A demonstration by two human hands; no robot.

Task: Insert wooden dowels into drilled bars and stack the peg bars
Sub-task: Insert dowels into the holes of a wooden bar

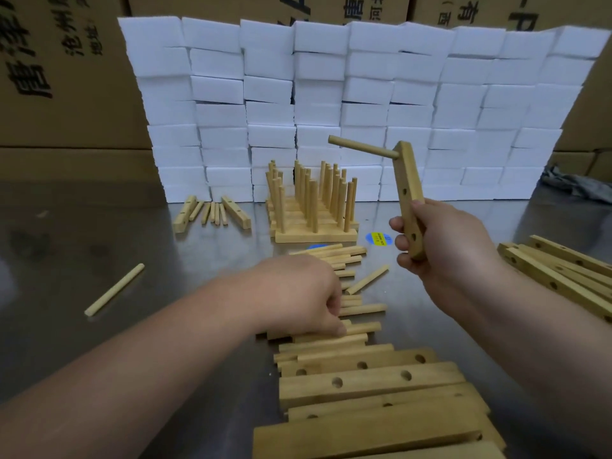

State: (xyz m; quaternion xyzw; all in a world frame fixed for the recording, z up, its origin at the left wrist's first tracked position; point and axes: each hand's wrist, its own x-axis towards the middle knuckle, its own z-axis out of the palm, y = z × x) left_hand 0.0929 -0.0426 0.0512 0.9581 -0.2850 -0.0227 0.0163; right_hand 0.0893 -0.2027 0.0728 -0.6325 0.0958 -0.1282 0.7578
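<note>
My right hand [440,241] grips the lower end of a drilled wooden bar [409,180], held almost upright above the metal table. One dowel [362,147] sticks out of the bar's top hole toward the left; two lower holes are bare. My left hand [308,294] reaches palm down into the pile of loose dowels [347,256], fingers curled among them; whether they hold one is hidden. Finished peg bars [313,207] with upright dowels stand stacked side by side behind the pile.
Drilled bars [371,382] lie at the near edge, more bars [563,273] at the right. A stray dowel [114,289] lies at the left. Two bars with a few dowels [212,213] sit at the back left. A wall of white foam blocks [331,101] stands behind.
</note>
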